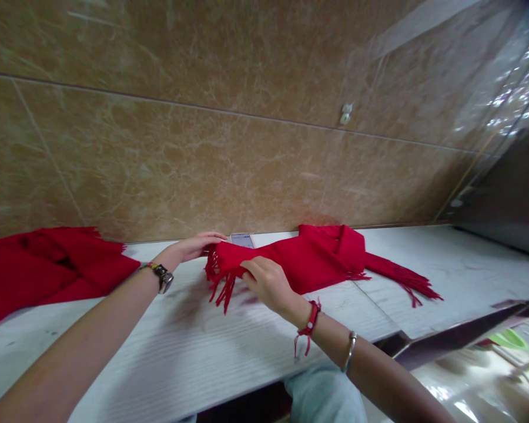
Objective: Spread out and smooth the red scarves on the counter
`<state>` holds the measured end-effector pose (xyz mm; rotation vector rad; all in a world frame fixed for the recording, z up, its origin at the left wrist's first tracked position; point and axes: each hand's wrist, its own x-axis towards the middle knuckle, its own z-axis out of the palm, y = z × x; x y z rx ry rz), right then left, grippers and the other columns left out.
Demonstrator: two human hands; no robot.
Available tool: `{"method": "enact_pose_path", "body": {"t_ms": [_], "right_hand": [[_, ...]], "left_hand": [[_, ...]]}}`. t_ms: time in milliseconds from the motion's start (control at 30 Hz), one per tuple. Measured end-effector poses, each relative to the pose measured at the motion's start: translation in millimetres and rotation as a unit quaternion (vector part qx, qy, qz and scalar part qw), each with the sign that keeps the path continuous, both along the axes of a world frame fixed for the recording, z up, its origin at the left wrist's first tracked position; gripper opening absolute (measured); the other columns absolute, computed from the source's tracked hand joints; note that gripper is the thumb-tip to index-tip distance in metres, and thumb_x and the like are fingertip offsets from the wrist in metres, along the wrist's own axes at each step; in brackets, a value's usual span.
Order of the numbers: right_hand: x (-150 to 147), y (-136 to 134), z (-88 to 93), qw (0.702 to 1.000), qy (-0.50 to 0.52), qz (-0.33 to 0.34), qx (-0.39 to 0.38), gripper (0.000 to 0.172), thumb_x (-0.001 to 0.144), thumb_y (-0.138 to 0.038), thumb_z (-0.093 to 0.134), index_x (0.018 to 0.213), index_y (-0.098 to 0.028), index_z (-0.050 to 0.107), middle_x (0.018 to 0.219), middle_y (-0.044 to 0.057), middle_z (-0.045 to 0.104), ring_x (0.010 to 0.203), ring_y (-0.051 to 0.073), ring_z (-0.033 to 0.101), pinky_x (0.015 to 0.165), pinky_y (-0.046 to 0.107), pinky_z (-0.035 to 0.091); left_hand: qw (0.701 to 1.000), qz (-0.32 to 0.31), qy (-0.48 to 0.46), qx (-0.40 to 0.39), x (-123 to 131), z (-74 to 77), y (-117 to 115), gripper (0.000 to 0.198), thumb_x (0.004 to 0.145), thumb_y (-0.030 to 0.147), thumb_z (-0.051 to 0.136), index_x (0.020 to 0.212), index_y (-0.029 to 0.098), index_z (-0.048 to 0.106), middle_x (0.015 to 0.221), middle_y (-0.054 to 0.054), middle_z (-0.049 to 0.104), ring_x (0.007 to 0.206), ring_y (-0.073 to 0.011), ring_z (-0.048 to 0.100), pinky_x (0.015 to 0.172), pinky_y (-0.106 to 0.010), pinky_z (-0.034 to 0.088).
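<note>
A red fringed scarf (308, 258) stretches over the white tabletop, its near-left end lifted off the surface with the fringe hanging. My left hand (199, 245) is closed at the far corner of that end; its fingertips are partly hidden by the cloth. Thumb and fingers of my right hand (268, 281) pinch the near edge, close to the fringe. The scarf's other end lies folded over at the right, with a fringed tail pointing toward the front. Just behind the scarf, a phone (242, 240) lies by the wall.
Another red fringed cloth (39, 270) lies folded at the left, beside my left forearm. A brown marbled tile wall (203, 153) rises along the table's back edge. At the far right stands a dark grey box-like object (506, 188). The white table (158, 352) ends just before my knee.
</note>
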<state>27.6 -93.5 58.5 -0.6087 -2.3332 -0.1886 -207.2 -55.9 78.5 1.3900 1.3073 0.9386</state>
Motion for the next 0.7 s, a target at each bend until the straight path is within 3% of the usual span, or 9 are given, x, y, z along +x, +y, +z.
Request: {"method": "enact_pose_path", "body": {"t_ms": [100, 200, 333, 433, 533, 633, 700], "right_hand": [[29.6, 13.9, 23.0, 0.988, 0.128, -0.067, -0.062, 0.02, 0.077, -0.015, 0.042, 0.087, -0.017, 0.059, 0.08, 0.005, 0.064, 0.072, 0.015, 0.057, 0.067, 0.025, 0.044], [72.9, 34.6, 40.5, 0.951, 0.26, -0.126, -0.109, 0.018, 0.074, -0.021, 0.043, 0.084, -0.017, 0.058, 0.074, 0.004, 0.064, 0.067, 0.016, 0.058, 0.064, 0.026, 0.046], [138.8, 68.3, 37.6, 0.9, 0.352, -0.202, -0.158, 0.02, 0.071, -0.028, 0.046, 0.083, -0.017, 0.057, 0.073, 0.005, 0.065, 0.068, 0.017, 0.06, 0.063, 0.028, 0.046], [180.2, 88.2, 17.0, 0.888, 0.307, -0.277, -0.202, 0.019, 0.07, -0.029, 0.045, 0.077, -0.017, 0.057, 0.067, 0.004, 0.063, 0.063, 0.017, 0.059, 0.057, 0.026, 0.044], [206.5, 99.3, -8.8, 0.887, 0.212, -0.335, -0.236, 0.017, 0.07, -0.028, 0.043, 0.068, -0.018, 0.056, 0.058, 0.001, 0.06, 0.055, 0.015, 0.057, 0.052, 0.024, 0.04], [221.2, 105.7, -28.1, 0.886, 0.166, -0.347, -0.258, 0.015, 0.069, -0.026, 0.045, 0.061, -0.019, 0.056, 0.052, -0.001, 0.057, 0.053, 0.015, 0.055, 0.052, 0.025, 0.04], [227.8, 110.1, -32.9, 0.89, 0.16, -0.334, -0.264, 0.012, 0.066, -0.021, 0.047, 0.067, -0.018, 0.059, 0.059, 0.0, 0.061, 0.058, 0.016, 0.057, 0.056, 0.026, 0.043]], "left_hand": [[0.997, 0.009, -0.065, 0.03, 23.5, 22.6, 23.7, 0.019, 0.07, 0.027, 0.055, 0.083, 0.014, 0.061, 0.08, -0.006, 0.063, 0.069, -0.0144, 0.057, 0.064, -0.026, 0.046], [0.993, -0.001, -0.108, 0.041, 64.4, 47.2, 58.5, 0.018, 0.076, 0.025, 0.047, 0.08, 0.014, 0.061, 0.075, -0.004, 0.063, 0.066, -0.0129, 0.057, 0.063, -0.025, 0.046], [0.992, -0.043, -0.119, 0.031, 137.8, 66.2, 106.6, 0.02, 0.081, 0.021, 0.041, 0.083, 0.013, 0.059, 0.073, -0.004, 0.063, 0.062, -0.01, 0.057, 0.058, -0.02, 0.045], [0.993, -0.075, -0.093, 0.012, 191.0, 58.0, 132.3, 0.021, 0.084, 0.021, 0.038, 0.087, 0.013, 0.057, 0.077, -0.005, 0.063, 0.065, -0.0098, 0.058, 0.056, -0.019, 0.043], [0.995, -0.086, -0.048, -0.001, 229.1, 33.0, 145.5, 0.024, 0.087, 0.027, 0.035, 0.092, 0.012, 0.053, 0.083, -0.009, 0.063, 0.069, -0.0117, 0.059, 0.058, -0.02, 0.044], [0.997, -0.075, 0.008, 0.01, 245.3, 7.5, 147.5, 0.029, 0.089, 0.034, 0.031, 0.102, 0.013, 0.048, 0.093, -0.013, 0.062, 0.074, -0.0145, 0.06, 0.062, -0.024, 0.047], [0.997, -0.052, 0.052, 0.038, 243.3, -2.2, 143.7, 0.031, 0.09, 0.034, 0.029, 0.107, 0.014, 0.045, 0.102, -0.014, 0.059, 0.082, -0.0169, 0.059, 0.068, -0.028, 0.047]]}}
